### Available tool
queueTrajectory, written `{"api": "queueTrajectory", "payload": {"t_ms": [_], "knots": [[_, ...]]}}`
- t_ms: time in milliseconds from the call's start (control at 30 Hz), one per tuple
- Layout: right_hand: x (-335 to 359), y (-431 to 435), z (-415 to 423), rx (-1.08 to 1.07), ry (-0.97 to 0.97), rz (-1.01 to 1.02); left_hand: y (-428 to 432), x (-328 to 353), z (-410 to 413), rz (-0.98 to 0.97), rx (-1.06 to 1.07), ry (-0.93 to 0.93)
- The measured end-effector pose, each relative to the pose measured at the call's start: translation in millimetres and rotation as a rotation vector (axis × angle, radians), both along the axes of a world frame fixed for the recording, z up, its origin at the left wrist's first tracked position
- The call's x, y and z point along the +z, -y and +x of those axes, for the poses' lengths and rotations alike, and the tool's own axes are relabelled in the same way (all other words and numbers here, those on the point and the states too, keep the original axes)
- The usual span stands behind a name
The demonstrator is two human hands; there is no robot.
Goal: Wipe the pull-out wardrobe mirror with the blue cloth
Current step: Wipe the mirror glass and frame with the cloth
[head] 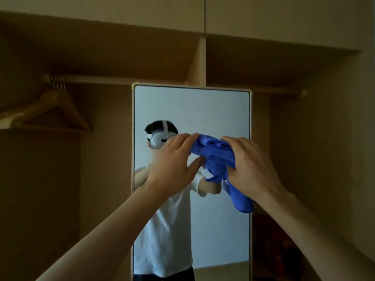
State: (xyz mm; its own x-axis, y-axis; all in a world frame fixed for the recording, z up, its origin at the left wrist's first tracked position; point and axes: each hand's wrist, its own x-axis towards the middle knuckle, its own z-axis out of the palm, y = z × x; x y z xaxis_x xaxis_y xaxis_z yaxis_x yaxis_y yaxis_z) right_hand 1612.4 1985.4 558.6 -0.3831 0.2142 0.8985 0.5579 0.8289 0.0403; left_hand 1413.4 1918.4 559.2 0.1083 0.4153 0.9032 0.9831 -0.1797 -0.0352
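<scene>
- Pull-out wardrobe mirror [191, 110]: tall, pale-framed, rounded corners; stood out in front of the wardrobe's centre divider and faced the person squarely, so the whole pane lay within reach.
- Blue cloth [215, 157]: bunched, held up between both hands in front of the mirror's right half at about mid-height; one tail hung down past the right wrist. Whether it touched the glass could not be told.
- Left hand [172, 163]: fingertips and thumb closed on the cloth's left edge, probably to gather or refold it into a pad.
- Right hand [249, 165]: fingers curled over the bulk of the cloth, gripping it; likely the wiping hand.
- Wooden hangers [50, 110]: several on the hanging rail [121, 80] in the left bay, well apart from the mirror.
- Status: judged as preparation; wiping not yet evident.
</scene>
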Motion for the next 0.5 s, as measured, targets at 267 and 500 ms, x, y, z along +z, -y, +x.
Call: {"api": "queueTrajectory", "payload": {"t_ms": [267, 500], "knots": [[74.2, -8.1, 1.5, -0.128, 0.018, 0.171, -8.7, 92.1, -10.0, 0.048, 0.186, -0.133], [103.4, -27.4, 3.0, -0.197, 0.009, 0.241, -44.0, 140.6, -8.2, -0.060, 0.316, -0.193]]}}
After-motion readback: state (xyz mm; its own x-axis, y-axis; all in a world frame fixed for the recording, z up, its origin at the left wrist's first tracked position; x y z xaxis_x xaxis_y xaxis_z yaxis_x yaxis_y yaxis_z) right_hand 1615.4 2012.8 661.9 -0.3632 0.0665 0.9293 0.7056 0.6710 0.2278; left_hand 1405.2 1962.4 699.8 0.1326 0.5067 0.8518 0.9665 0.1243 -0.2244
